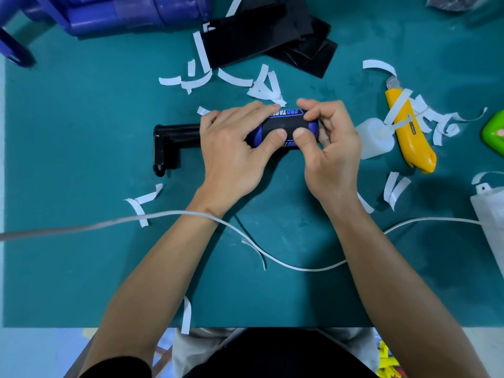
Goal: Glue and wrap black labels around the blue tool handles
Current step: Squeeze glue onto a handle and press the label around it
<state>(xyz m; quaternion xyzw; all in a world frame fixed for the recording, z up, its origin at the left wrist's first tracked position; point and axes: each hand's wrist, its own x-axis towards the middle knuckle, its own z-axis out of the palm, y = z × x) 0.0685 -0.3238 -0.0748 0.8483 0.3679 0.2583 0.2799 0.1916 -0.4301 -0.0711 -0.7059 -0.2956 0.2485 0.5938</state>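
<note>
A blue tool handle (311, 126) lies crosswise on the green mat, its black head (169, 144) sticking out to the left. A black label (285, 124) is wrapped around the handle's middle. My left hand (234, 151) grips the handle from the left, thumb pressing the label's near edge. My right hand (327, 148) grips it from the right, its thumb beside the left thumb and its fingers curled over the far side. A stack of black labels (272, 42) lies at the back of the mat.
White backing strips (261, 85) litter the mat. A yellow utility knife (409, 132) and a white glue bottle (376, 137) lie right of my hands. A white cable (272, 259) crosses under my forearms. Blue tools (109, 12) sit back left, a green object (493, 132) and a white container (491, 208) at the right edge.
</note>
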